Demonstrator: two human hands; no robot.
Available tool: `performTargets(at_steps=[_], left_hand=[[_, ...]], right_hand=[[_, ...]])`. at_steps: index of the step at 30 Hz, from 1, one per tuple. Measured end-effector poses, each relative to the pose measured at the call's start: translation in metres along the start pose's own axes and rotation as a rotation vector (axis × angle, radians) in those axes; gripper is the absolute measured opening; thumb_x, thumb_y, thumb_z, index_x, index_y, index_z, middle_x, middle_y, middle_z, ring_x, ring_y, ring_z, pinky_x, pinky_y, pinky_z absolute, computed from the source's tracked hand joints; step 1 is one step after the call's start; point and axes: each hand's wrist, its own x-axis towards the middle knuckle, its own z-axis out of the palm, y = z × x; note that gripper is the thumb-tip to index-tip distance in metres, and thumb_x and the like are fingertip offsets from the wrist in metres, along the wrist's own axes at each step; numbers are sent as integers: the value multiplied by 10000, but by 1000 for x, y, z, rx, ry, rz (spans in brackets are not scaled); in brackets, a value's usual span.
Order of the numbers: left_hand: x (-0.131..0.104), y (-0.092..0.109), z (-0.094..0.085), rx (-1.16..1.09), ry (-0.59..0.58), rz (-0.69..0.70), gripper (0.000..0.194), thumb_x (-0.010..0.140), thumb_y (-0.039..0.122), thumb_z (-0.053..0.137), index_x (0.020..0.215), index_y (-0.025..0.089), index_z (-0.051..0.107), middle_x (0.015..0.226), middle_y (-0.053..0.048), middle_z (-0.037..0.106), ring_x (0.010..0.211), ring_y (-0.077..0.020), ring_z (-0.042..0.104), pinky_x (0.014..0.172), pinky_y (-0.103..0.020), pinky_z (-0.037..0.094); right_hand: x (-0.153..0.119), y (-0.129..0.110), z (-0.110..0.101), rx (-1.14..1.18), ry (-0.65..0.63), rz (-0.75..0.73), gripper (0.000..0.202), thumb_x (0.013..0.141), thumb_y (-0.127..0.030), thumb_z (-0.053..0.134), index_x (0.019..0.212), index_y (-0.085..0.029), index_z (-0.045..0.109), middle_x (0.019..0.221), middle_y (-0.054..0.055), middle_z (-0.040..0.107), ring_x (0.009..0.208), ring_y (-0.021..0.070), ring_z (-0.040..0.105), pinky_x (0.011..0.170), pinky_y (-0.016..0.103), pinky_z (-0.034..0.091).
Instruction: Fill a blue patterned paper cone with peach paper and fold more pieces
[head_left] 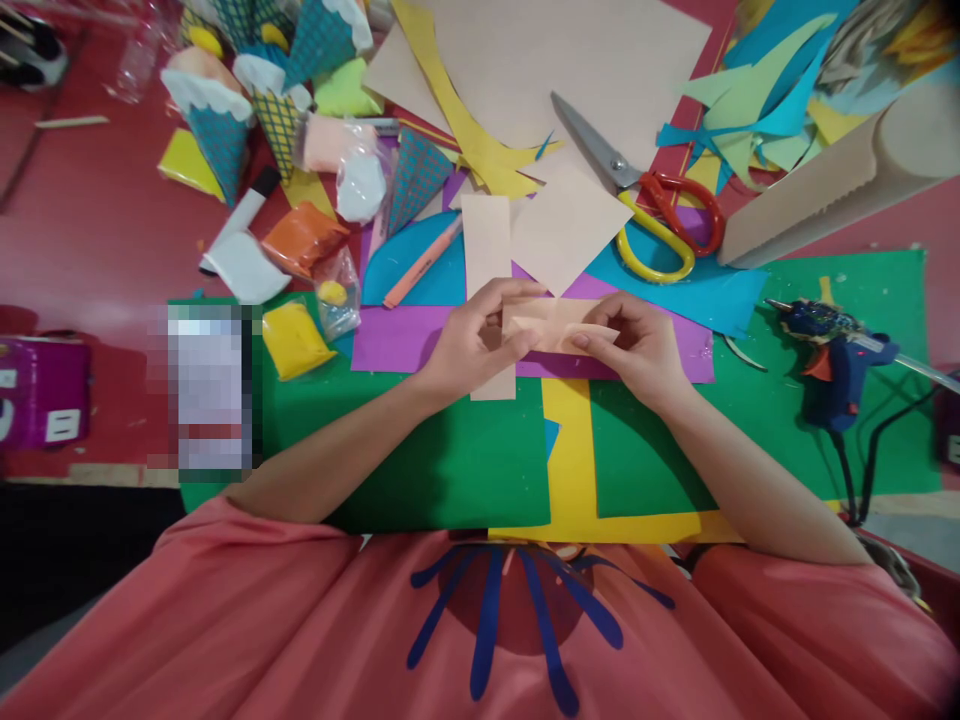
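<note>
Between my two hands I hold a small folded piece of peach paper (559, 325), its lower edge lifted in flaps. My left hand (491, 325) pinches its left end with thumb and fingers. At the right end, my right hand (634, 340) grips it, thumb in front. A peach paper strip (487, 240) lies upright under my left hand. Just beyond the folded paper sits a peach paper piece (570, 230) with a pointed corner, over purple paper (397, 335) and blue paper (416, 260). Scissors (652, 200) with red and yellow handles lie partly open farther back on the right.
A blue glue gun (836, 370) rests at right on green sheets (660, 450). Paper cones (217, 130), clay packets (296, 335) and a peach marker (424, 260) lie on the left. A paper roll (832, 180) and scraps (750, 110) occupy the back right. A blurred phone-like object (210, 390) lies left.
</note>
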Motion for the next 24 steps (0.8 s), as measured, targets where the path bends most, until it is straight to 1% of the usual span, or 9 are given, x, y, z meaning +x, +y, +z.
performTargets(at_steps=[3,6,8,9,13,16,18,20,24], left_hand=[[0,1,1,18,-1,-6,332,880,406,625,1149,214,586,1128,-62,678,808,-99,672,596,-168,502],[-1,2,1,34,-21,1,338,896,427,599,1144,196,594,1122,-78,676,850,-110,675,630,-169,511],[-1,2,1,52,-33,9,329,908,420,583,1147,196,601,1118,-79,675,878,-120,673,655,-180,514],[-1,3,0,66,-39,10,322,913,416,575,1149,198,605,1107,-75,677,856,-116,669,651,-185,510],[-2,3,0,139,-52,-4,317,917,427,552,1120,195,631,1053,-62,696,646,-72,590,541,-179,452],[-1,4,0,166,-61,-6,306,913,422,554,1086,187,645,1026,-54,707,557,-49,511,486,-172,399],[-1,4,-1,167,-62,6,286,910,403,561,1073,185,649,1012,-47,710,530,-42,482,470,-174,376],[-1,4,-1,168,-59,14,273,910,390,562,1068,186,650,1006,-44,710,531,-45,486,475,-179,375],[0,6,-1,173,-60,10,303,915,433,552,1062,185,648,991,-48,709,543,-54,507,493,-188,392]], right_hand=[[-1,0,2,33,22,12,421,683,-482,803,741,-226,474,687,-35,497,586,93,461,500,246,372],[-1,-1,3,102,-2,29,446,676,-461,813,891,-260,478,679,-54,491,550,95,464,469,245,369],[-2,-2,2,97,-27,43,438,702,-433,801,982,-264,510,681,-54,522,552,101,487,475,248,380],[-2,-2,2,79,-34,39,417,717,-421,791,1002,-256,534,708,-43,554,577,104,511,493,250,393],[-2,-1,0,11,-46,16,294,753,-409,755,937,-217,628,867,8,654,717,126,589,575,259,430],[-2,1,0,-7,-47,22,252,757,-402,750,890,-206,664,837,9,676,713,126,587,582,259,419],[-2,1,0,-4,-51,19,233,757,-386,750,880,-203,677,817,5,683,697,121,581,580,255,414],[-2,1,0,-1,-59,15,213,761,-369,746,875,-200,683,809,5,689,705,122,591,598,256,428],[-2,1,0,-12,-68,12,187,774,-354,732,874,-203,689,825,10,707,742,137,620,644,273,469]])
